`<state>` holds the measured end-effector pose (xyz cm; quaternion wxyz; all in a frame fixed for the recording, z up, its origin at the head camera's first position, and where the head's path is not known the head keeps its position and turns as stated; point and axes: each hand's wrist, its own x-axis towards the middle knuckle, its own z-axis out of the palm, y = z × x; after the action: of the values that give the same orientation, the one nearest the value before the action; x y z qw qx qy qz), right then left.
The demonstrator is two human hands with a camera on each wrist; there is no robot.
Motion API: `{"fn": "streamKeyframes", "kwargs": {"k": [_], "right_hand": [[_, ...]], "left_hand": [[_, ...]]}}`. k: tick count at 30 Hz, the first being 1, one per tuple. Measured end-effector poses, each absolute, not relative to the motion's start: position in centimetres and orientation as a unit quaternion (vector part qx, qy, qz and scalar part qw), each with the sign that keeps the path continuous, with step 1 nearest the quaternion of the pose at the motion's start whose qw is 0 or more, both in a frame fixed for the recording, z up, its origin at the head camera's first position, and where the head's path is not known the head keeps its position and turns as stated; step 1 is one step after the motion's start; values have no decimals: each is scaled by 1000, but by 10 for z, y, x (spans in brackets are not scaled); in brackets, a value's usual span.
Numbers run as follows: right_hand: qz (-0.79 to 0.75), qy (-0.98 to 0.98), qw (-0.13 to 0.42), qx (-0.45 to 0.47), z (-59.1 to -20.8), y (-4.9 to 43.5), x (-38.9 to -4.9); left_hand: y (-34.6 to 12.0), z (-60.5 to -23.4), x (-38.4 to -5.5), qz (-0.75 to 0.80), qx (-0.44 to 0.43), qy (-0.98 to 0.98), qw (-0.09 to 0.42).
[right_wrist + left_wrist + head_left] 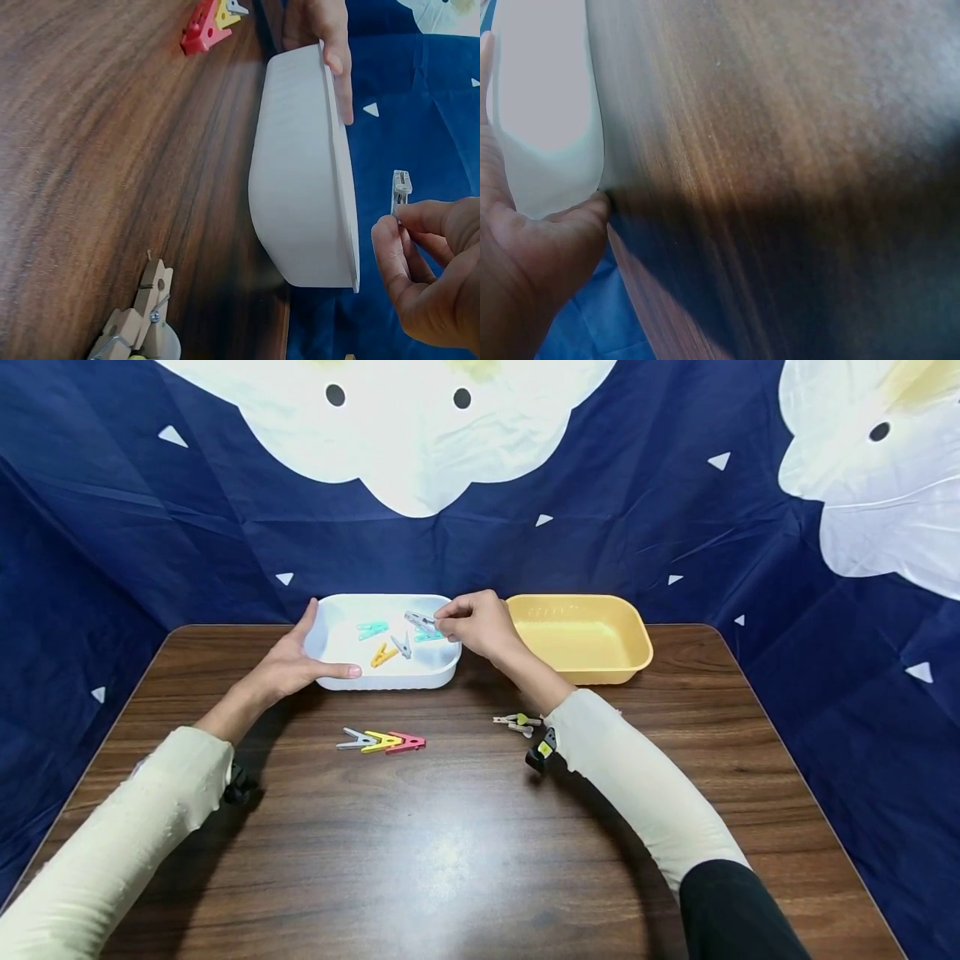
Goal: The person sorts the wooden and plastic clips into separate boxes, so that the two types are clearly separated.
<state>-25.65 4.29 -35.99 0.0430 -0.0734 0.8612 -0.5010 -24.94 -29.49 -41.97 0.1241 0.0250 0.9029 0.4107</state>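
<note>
Reaching in from the left with a pale sleeve [142,827], and wearing a little black gadget [238,783] under that wrist. Resting the left hand [288,662] on the left end of a white tub [390,682], with fingers and thumb straight and wide apart, not curled tight around it. Touching the near rim with the thumb. Looking just in front of the tub, finding a short row on the brown table [322,852]: a pale gray peg [352,743], a yellow peg [381,742] and a red peg [405,742], set close together. Peeking inside the tub, spotting a teal peg [372,630], an orange peg [383,654], a small gray peg [402,646] just beside the orange one, and a blue-green peg [429,636] farther right. Pinching a shiny gray peg [401,184] between finger and thumb of the right hand [480,622]. Holding this peg up in the air over the right end of the white tub, apart from the rim. Going on right, seeing wooden pegs [517,723] bunched on the table near the right wrist, with a yellow bit [522,719] among them, too small to name. Wearing another black gadget [542,750] there. Ending with a yellow tub [600,677], just beside the right hand, and another pale sleeve [637,785].
</note>
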Motion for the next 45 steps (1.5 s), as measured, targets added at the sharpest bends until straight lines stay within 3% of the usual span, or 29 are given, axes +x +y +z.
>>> {"fn": "streamKeyframes", "kwargs": {"k": [24, 45], "right_hand": [[-478, 876, 29, -59, -363, 37, -272], [-498, 860, 48, -102, -375, 50, -240]], "left_hand": [[-292, -420, -254, 415, 26, 901, 126], [-295, -420, -253, 418, 28, 899, 127]]}}
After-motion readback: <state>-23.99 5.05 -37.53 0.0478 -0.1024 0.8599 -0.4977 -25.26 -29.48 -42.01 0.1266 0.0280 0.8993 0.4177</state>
